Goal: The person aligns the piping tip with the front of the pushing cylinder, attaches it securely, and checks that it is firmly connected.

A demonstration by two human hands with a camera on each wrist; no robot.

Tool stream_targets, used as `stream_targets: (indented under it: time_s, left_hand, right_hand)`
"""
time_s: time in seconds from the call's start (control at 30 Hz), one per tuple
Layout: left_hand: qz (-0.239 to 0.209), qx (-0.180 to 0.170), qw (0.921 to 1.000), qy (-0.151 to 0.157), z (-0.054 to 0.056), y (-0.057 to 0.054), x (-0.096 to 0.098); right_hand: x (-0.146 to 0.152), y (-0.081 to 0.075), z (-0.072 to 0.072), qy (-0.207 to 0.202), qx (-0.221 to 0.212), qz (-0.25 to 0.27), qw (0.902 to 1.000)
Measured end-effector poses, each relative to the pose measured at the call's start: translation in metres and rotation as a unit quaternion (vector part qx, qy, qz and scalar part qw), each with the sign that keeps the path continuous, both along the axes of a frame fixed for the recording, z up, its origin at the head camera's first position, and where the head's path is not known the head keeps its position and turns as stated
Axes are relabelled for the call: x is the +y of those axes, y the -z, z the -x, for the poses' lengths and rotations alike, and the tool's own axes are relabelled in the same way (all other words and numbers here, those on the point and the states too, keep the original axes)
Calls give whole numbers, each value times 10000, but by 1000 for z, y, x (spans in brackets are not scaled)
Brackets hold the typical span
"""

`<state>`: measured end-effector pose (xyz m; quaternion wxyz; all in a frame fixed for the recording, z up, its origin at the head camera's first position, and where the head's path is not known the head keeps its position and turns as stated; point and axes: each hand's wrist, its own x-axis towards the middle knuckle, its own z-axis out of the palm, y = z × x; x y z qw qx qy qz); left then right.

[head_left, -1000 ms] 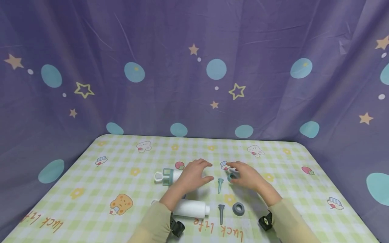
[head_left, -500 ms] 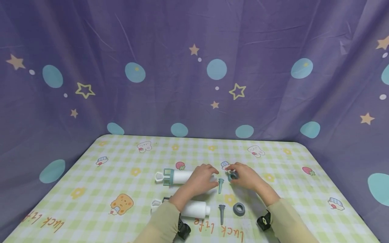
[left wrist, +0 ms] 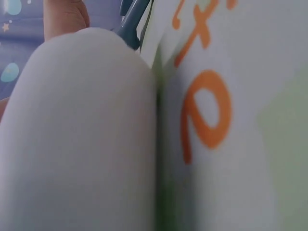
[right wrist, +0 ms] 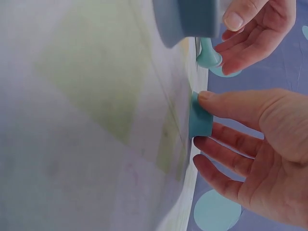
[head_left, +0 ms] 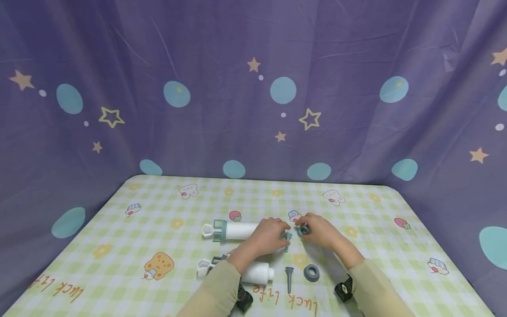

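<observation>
My right hand (head_left: 321,231) pinches a small teal ring (head_left: 303,230) between thumb and fingers, low over the tablecloth. In the right wrist view, the thumb lies on one edge of that ring (right wrist: 200,118) with fingers behind it. My left hand (head_left: 270,235) arches over the head of a teal tee-shaped pin (head_left: 287,242), thumb and fingers apart around it. Behind the left hand lies a white tube with a teal collar (head_left: 237,230) and a white loop handle, its right end hidden. A second white tube (head_left: 256,273), with a dark grey collar, lies nearer, partly under the left forearm.
A dark grey tee-shaped pin (head_left: 289,278) and a thick grey ring (head_left: 311,273) lie at the front, right of the nearer tube. A checked cloth (head_left: 158,211) with printed pictures covers the table, and a purple star-patterned curtain (head_left: 222,88) hangs around it.
My left hand has moved right and slightly nearer, off the far tube to the teal pin. My right hand stays at the teal ring, which now shows more clearly between its fingers.
</observation>
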<state>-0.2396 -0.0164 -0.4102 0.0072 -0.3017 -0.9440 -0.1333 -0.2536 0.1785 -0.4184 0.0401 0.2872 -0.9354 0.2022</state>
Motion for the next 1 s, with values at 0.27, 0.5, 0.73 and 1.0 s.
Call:
stream_targets:
  time_s: [0.27,0.5,0.73,1.0]
  left_hand:
    - [-18,2,10000,5,-1,3,1]
    - [68,164,9998,25,1,5,1]
    - [-68,345,9994,-42,3,5,0]
    - [-874,341,9953,-229,2,1,-4]
  right_hand:
    - [0,1,0,-88,71,-109,9999]
    - [-1,-1,-1,-99,14,-98,9999]
    - [-3,-1,0,99,-203,-52,9997]
    - [-8,-7,-2,448,-264,316,9981]
